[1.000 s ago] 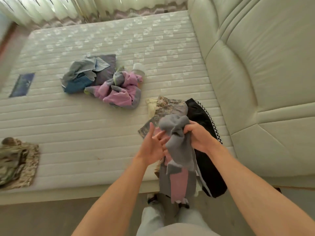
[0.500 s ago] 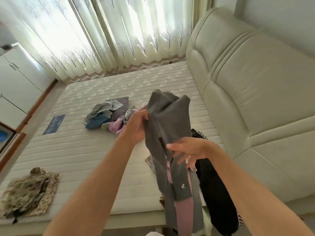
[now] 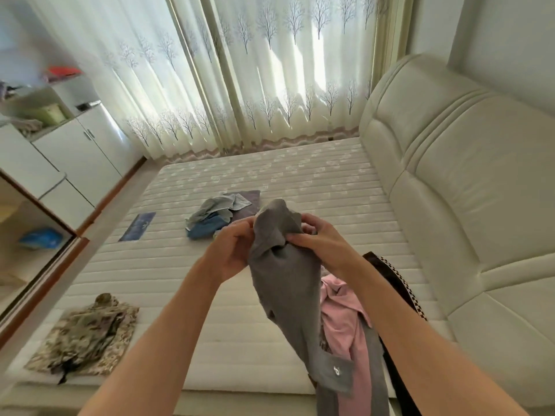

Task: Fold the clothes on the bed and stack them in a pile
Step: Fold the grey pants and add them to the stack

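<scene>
A grey and pink garment (image 3: 288,283) hangs in the air above the near edge of the bed (image 3: 270,175). My left hand (image 3: 231,250) grips its upper left edge and my right hand (image 3: 322,241) pinches the upper right, both close together at the top. A black garment with checkered trim (image 3: 396,283) lies on the mattress behind my right arm. A heap of loose grey and blue clothes (image 3: 219,214) sits mid-bed. A folded camouflage piece (image 3: 87,334) lies at the near left corner.
A padded cream headboard (image 3: 465,190) runs along the right side. Tree-print curtains (image 3: 255,70) hang beyond the bed. White cabinets (image 3: 75,151) and an open wardrobe stand on the left. A dark blue label (image 3: 138,225) marks the mattress.
The view has tilted upward, showing more curtain and cabinets. The garment has been lifted from low at the bed edge, and both hands have come together at its top.
</scene>
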